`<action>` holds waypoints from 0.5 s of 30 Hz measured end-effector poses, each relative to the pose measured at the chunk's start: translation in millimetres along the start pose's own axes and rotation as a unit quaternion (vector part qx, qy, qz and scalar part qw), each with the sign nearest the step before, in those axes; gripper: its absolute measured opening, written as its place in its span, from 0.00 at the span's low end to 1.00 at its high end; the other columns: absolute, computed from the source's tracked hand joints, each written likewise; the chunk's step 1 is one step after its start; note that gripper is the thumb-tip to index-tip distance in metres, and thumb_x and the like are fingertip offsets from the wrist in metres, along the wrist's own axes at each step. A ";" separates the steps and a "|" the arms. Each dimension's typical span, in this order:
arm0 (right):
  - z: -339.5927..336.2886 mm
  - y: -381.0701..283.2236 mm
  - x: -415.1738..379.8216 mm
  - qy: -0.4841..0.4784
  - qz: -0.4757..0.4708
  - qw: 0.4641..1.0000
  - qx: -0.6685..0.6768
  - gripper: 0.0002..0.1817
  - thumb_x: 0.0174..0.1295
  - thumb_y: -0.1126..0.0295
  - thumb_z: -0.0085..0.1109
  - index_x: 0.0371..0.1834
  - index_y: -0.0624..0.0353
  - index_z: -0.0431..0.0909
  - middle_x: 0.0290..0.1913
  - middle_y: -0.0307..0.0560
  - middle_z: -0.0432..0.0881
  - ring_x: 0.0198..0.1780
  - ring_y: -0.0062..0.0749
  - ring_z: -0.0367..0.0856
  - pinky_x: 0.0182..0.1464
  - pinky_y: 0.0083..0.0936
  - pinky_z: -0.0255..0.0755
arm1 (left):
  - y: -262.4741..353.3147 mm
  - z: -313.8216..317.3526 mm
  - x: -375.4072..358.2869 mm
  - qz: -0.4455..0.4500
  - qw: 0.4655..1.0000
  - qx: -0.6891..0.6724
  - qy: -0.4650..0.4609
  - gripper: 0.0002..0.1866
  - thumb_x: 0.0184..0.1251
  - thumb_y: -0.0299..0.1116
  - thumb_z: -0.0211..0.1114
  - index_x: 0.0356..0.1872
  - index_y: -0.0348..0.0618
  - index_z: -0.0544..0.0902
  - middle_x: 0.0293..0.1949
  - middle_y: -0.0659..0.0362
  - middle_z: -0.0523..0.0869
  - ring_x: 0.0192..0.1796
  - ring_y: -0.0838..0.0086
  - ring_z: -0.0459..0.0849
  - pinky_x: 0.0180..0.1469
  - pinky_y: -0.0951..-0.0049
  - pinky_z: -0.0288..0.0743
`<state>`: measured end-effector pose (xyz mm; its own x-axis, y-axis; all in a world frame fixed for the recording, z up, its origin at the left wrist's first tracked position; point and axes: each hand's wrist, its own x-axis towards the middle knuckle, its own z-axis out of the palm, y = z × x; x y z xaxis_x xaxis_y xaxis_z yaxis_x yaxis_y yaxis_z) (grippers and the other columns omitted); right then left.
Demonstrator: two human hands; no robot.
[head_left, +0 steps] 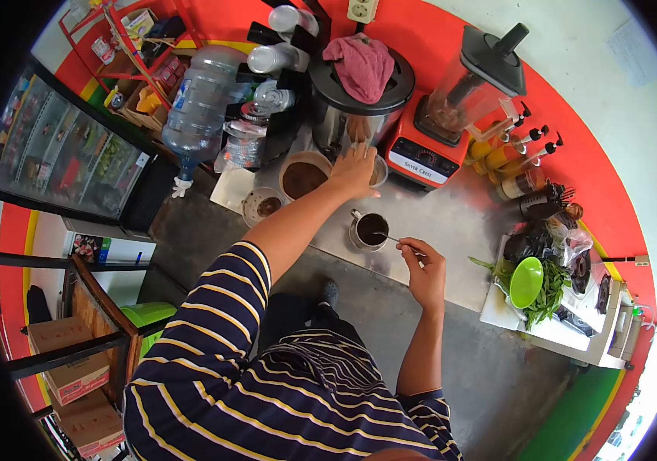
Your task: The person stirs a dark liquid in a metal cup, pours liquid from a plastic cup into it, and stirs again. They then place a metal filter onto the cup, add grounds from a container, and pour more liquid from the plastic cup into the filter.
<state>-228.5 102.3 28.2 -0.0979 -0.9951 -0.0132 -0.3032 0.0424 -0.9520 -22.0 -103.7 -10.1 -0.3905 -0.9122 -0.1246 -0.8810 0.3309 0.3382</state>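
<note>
My right hand (425,270) pinches the handle of a spoon (387,237). The spoon's other end dips into a cup (360,243) of dark brown contents, which stands on a saucer on the metal counter. My left hand (354,170) reaches to the back of the counter with its fingers stretched out. Beside it, partly covered by the hand, is a small clear container (379,172). Left of that hand, a round tub (304,176) holds brown powder. A smaller clear tub (258,206) with brown contents sits nearer, partly behind my forearm.
A steel dispenser (331,123) with a pink cloth (360,66) on its lid stands behind my left hand. To its right are a red blender (423,154) and several pump bottles (509,152). A green bowl (526,282) and leafy greens (552,290) lie at right, a water jug (202,107) at left.
</note>
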 end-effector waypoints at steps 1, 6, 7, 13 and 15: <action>-1.4 -1.4 0.0 0.000 0.001 1.000 0.003 0.09 0.79 0.73 0.69 0.55 0.64 0.93 0.46 0.49 0.97 0.50 0.29 0.94 0.51 0.27 0.82 | 0.4 1.9 0.7 0.000 1.000 -0.006 -0.003 0.58 0.53 0.54 0.91 0.79 0.40 0.65 0.73 0.45 0.72 0.76 0.43 0.75 0.73 0.40 0.76; 3.6 -3.7 -0.6 0.027 0.001 1.000 -0.011 0.10 0.79 0.72 0.69 0.56 0.63 0.93 0.47 0.50 0.97 0.48 0.29 0.93 0.49 0.27 0.82 | 1.4 0.4 -0.7 0.004 0.998 0.067 0.013 0.63 0.49 0.47 0.93 0.84 0.41 0.63 0.75 0.45 0.74 0.76 0.48 0.76 0.74 0.46 0.76; 6.7 -3.8 -1.3 0.044 -0.016 0.999 -0.028 0.10 0.79 0.72 0.69 0.56 0.63 0.93 0.47 0.50 0.97 0.46 0.29 0.93 0.48 0.27 0.82 | 3.0 -6.8 -6.3 0.004 0.998 0.064 0.011 0.63 0.49 0.47 0.93 0.84 0.41 0.63 0.75 0.45 0.74 0.76 0.48 0.76 0.74 0.46 0.76; 32.7 -19.1 -9.9 0.110 -0.082 0.983 -0.122 0.09 0.77 0.74 0.69 0.53 0.63 0.93 0.41 0.55 0.94 0.37 0.38 0.88 0.38 0.33 0.80 | -13.9 -20.1 -54.0 0.091 0.980 0.058 0.166 0.41 0.63 0.35 0.81 0.78 0.43 0.74 0.69 0.49 0.80 0.73 0.52 0.78 0.72 0.50 0.74; 39.6 -19.0 -10.4 0.124 -0.110 0.977 -0.137 0.08 0.76 0.75 0.69 0.52 0.63 0.93 0.39 0.56 0.92 0.37 0.45 0.88 0.39 0.35 0.80 | -26.9 -23.6 -70.0 0.211 0.965 -0.004 0.155 0.30 0.66 0.31 0.76 0.70 0.46 0.82 0.65 0.55 0.84 0.72 0.58 0.78 0.72 0.52 0.70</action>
<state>-184.2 108.4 34.4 -0.2176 -0.9324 0.2886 -0.5809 -0.1139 -0.8059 35.3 -54.5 11.5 -0.6146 -0.7251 0.3106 -0.6576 0.6885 0.3059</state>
